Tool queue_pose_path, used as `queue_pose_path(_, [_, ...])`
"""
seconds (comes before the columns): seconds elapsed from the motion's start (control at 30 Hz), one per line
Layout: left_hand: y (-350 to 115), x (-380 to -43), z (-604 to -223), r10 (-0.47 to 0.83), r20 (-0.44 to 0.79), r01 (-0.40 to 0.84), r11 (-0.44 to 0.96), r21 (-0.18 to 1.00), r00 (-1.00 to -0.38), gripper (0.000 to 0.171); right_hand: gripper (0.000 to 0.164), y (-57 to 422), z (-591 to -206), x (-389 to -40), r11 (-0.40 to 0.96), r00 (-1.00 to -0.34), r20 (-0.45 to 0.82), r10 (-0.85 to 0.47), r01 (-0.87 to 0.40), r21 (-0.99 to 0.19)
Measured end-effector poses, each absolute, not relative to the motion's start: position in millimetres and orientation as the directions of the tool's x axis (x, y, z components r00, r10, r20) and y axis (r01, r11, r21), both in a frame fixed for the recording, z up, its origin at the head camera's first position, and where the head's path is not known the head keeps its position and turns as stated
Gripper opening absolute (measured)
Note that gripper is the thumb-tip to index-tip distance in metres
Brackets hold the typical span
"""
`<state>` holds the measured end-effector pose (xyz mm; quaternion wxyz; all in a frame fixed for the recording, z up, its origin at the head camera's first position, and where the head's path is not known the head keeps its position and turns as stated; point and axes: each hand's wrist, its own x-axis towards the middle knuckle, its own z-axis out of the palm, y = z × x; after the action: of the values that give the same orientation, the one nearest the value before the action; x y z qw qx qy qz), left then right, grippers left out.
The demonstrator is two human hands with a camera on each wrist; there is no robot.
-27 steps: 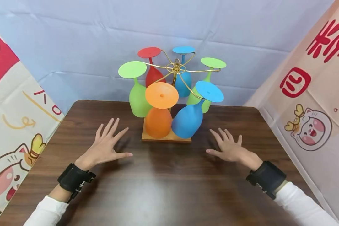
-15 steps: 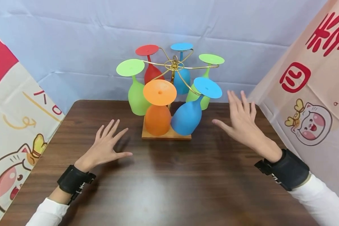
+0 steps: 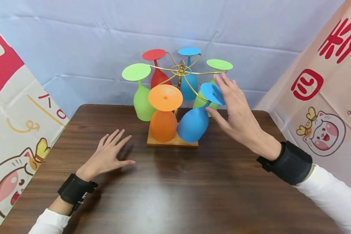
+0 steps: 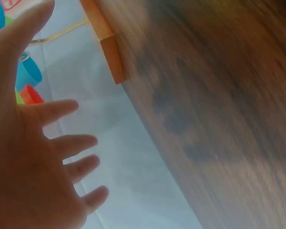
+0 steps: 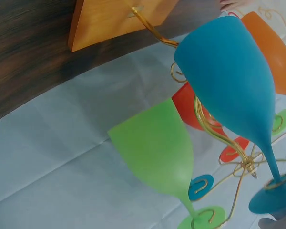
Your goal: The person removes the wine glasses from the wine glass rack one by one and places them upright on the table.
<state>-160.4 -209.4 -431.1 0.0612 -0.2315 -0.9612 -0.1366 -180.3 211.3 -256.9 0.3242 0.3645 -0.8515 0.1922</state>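
right hand (image 3: 240, 119), fingers straight, thumb parted, is flanking front blue glass (image 3: 193, 125), likely needing gentle stem (image 5: 272, 161) pinch; left hand (image 3: 104, 156), fingers spread.

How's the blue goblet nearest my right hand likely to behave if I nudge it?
The blue goblet would likely swing or tilt, since it hangs upside down by its foot from the gold rack. It is probably stiff, as its bowl has a smooth, even shape. Its matte-looking surface may not be very slippery.
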Motion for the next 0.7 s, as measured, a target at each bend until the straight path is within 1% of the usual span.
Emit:
queue_pose_path(0.1, [-208.3, -156.5, -432.5, 0.436, 0.196, 0.471, 0.86, 0.199, -0.878, 0.1, 0.079, 207.2, -258.9, -183.5, 0.629, -0.489, 0.712, -0.504, -0.772, -0.085])
queue_pose_path(0.3, [-208.0, -153.7, -433.5, 0.448, 0.223, 0.483, 0.865, 0.134, -0.866, 0.1, 0.06, 202.9, -261.4, -184.8, 0.609, -0.447, 0.735, -0.51, -0.791, -0.058])
queue_pose_path(0.5, [-205.5, -154.7, -433.1, 0.463, 0.275, 0.504, 0.858, 0.1, -0.843, 0.098, 0.056, 201.6, -263.1, -183.4, 0.612, -0.448, 0.74, -0.502, -0.789, -0.063])
queue_pose_path(0.7, [-203.1, -153.8, -432.0, 0.464, 0.248, 0.5, 0.859, 0.108, -0.85, 0.095, 0.055, 199.6, -264.3, -182.8, 0.602, -0.457, 0.731, -0.507, -0.795, -0.079])
